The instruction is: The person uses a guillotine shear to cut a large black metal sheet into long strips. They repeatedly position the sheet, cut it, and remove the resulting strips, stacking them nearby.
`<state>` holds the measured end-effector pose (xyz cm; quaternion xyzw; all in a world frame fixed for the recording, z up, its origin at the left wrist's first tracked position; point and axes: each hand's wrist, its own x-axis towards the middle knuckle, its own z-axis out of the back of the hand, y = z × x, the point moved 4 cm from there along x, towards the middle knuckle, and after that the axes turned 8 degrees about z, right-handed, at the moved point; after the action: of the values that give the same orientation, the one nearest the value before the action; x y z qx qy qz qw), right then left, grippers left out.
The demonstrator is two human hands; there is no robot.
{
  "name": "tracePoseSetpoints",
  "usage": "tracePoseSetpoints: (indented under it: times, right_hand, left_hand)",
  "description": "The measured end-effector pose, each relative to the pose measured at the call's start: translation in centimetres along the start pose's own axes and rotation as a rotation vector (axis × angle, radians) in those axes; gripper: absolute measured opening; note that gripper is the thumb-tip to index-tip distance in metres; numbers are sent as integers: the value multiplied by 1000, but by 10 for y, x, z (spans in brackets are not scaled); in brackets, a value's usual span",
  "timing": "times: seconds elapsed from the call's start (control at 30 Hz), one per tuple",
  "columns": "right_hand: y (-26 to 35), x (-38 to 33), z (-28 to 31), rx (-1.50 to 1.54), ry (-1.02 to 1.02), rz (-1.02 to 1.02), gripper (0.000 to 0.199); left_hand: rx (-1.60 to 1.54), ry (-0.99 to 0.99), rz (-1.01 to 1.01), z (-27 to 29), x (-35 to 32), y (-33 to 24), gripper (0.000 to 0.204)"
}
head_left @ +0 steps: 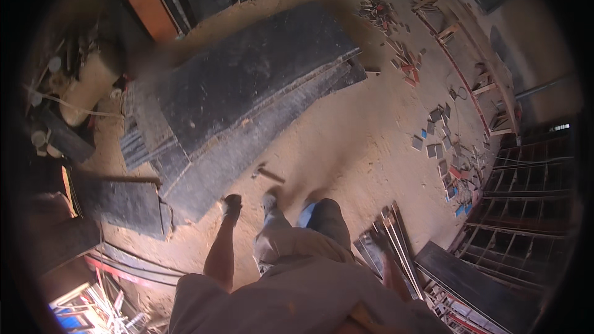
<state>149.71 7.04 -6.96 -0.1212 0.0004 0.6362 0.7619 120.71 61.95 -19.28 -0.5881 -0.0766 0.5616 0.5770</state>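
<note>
My left hand point(231, 207) hangs low beside the near edge of a stack of large dark boards point(247, 74). It is dark and small in the picture, and its fingers do not show clearly. On the dirt floor ahead of my feet lies a hammer point(268, 174), apart from both hands. Down at my right side, my right hand point(378, 242) reaches to a bundle of long narrow wooden strips point(396, 235). It touches or lies right over a dark flat strip point(366, 253) there. Shadow and blur hide how its fingers are placed.
Scattered small wood offcuts point(436, 148) lie on the right, with another heap point(378, 13) farther back. Dark framed panels point(520, 210) stand at the far right. A dark panel point(470, 278) lies at lower right. A shorter dark board point(124, 204) is at left, above wood scraps point(111, 309).
</note>
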Motion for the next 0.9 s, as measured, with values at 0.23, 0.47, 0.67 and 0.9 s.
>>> tracePoseSetpoints:
  times: [0.23,0.47,0.67,0.9]
  right_hand:
    - [-69,-41,-144,1301,169,-649,16]
    - [-258,7,-177,444,22,-205,12]
    - [-474,100,-182,1020,203,-201,10]
    - [-641,212,-206,2433,465,-707,20]
  left_hand:
    - [-102,112,-15,-154,95,-182,27]
    - [758,217,-462,-265,99,-171,17]
    - [1281,237,-346,-363,46,-169,15]
    - [1043,110,-108,-468,107,-251,13]
